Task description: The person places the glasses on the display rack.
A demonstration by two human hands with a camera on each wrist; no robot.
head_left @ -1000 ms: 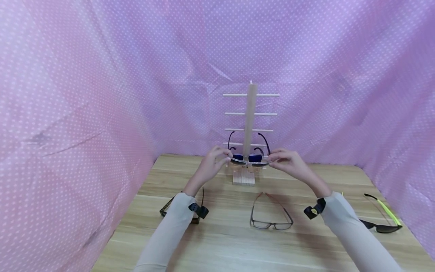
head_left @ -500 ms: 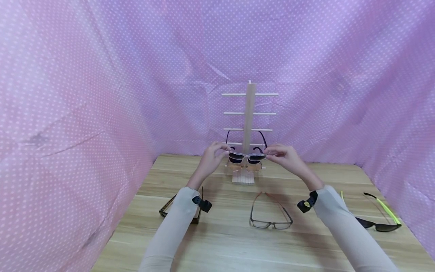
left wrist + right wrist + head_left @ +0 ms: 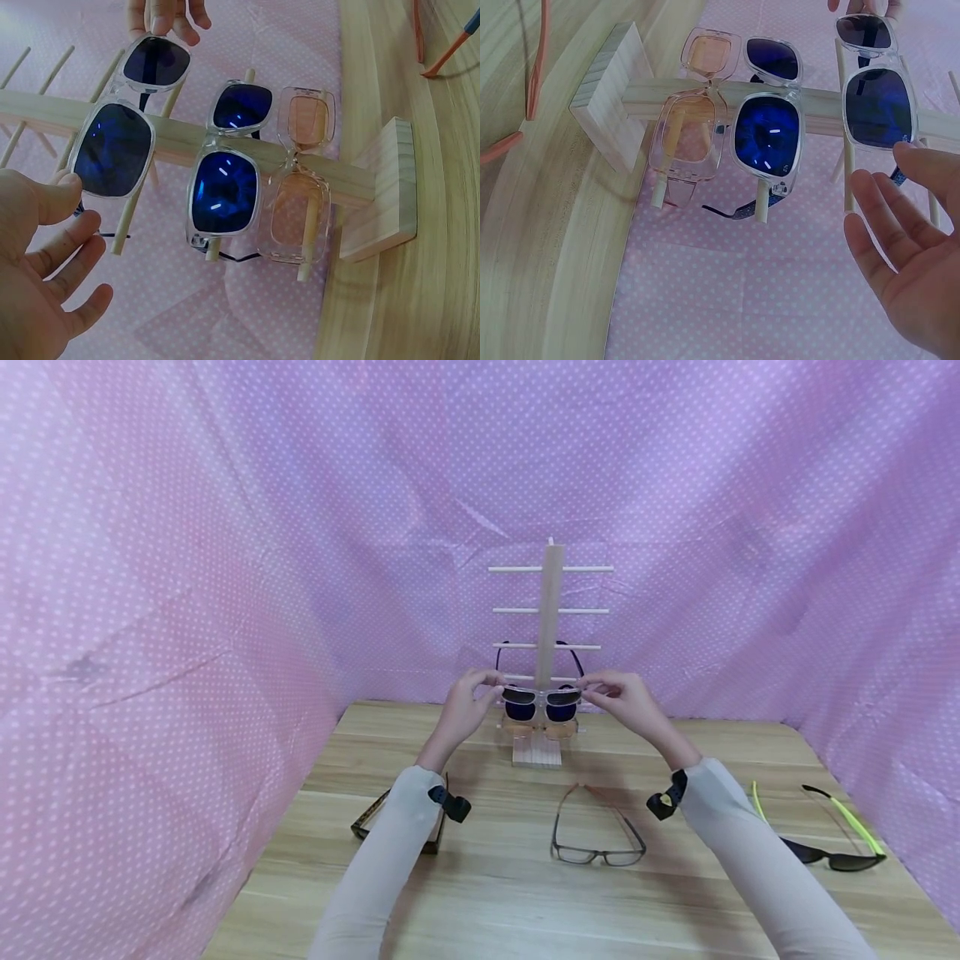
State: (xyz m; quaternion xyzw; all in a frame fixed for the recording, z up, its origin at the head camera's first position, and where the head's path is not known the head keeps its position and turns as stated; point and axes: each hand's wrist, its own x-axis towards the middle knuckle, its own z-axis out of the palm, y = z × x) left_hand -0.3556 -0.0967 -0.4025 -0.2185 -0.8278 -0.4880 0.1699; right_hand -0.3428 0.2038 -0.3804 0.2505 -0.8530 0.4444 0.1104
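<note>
Both hands hold clear-framed sunglasses with dark lenses [image 3: 114,150] at a wooden glasses stand [image 3: 550,610]. My left hand [image 3: 467,703] pinches one outer end of the frame between thumb and fingers. At the other end, my right hand [image 3: 624,700] pinches it the same way. The temples are unfolded and point back past the stand's post. In the wrist views the frame lies right at a peg above two mounted pairs. Of those, the blue-lensed sunglasses [image 3: 767,136] hang directly below, and the peach-tinted glasses [image 3: 690,133] sit lowest, near the base.
Grey-framed glasses [image 3: 600,857] lie on the wooden table [image 3: 510,910] in front of the stand. Sunglasses with lime-green temples [image 3: 855,862] are at the right, partly behind the right sleeve. Dark patterned glasses [image 3: 366,818] lie partly hidden by the left sleeve. Polka-dot cloth [image 3: 420,485] surrounds the table.
Both hands have raised the clear-framed sunglasses slightly and moved them back toward the stand. The frame, tilted earlier, is now level, and the blue-lensed pair below shows more fully.
</note>
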